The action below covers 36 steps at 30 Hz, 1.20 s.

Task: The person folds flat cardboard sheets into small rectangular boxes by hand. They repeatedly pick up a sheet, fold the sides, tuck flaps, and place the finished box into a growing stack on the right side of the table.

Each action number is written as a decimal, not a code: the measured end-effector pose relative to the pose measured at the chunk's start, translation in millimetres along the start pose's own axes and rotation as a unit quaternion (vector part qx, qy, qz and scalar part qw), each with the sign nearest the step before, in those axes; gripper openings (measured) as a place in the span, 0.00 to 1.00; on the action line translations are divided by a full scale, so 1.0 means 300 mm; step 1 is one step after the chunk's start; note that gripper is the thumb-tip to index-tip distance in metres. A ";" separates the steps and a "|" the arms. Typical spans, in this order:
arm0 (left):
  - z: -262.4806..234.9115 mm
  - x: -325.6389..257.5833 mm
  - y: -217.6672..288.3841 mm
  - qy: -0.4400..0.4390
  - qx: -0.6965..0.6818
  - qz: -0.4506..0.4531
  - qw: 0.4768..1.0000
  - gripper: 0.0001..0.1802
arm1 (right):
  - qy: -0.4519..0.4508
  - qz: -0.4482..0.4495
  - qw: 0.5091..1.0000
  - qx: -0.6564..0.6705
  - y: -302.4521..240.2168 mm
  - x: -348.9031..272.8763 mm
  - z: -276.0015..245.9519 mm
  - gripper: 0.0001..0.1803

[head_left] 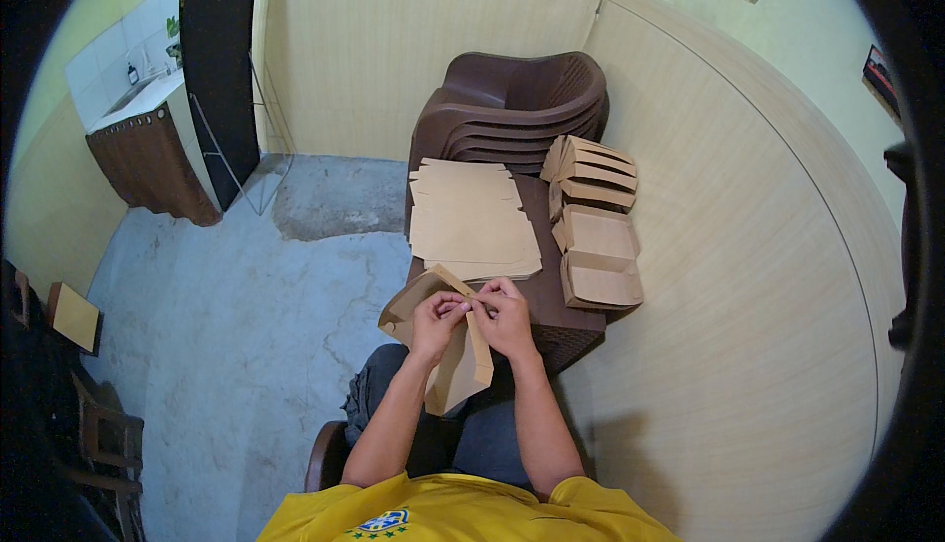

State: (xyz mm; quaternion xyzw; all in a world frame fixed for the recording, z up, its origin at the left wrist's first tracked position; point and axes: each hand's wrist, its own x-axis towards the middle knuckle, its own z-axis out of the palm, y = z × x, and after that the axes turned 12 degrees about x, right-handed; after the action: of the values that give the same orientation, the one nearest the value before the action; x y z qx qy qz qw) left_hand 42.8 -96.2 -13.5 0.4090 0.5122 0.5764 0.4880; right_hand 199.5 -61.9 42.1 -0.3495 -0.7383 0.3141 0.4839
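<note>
Above my lap I hold a partly folded brown cardboard box (454, 370), tilted, with its side walls raised. My left hand (439, 323) pinches its near wall close to the middle. Right beside it, my right hand (503, 318) is closed on the same wall, and the fingertips of both hands nearly meet there. Just beyond my hands, a stack of flat brown cardboard blanks (472, 215) lies on a dark brown table (556, 323). The inside of the box is partly hidden by my hands.
Folded boxes (596, 173) stand on the table's right side, with an open box (602, 258) nearer me. Stacked brown plastic chairs (522, 99) rise behind the table. A panelled wall (728, 247) closes off the right. A sink counter (148, 104) stands far left.
</note>
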 end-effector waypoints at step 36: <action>-0.082 -0.034 0.420 0.374 0.492 0.236 0.750 0.14 | 0.219 0.106 0.951 0.192 0.120 -0.040 0.000 0.42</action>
State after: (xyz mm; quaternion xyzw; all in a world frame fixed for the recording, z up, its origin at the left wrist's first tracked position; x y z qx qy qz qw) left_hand 2.8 -110.6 108.1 0.4520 0.7538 0.4484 -0.1627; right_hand 210.4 -51.6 7.4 -0.3860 -0.4986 0.4156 0.6555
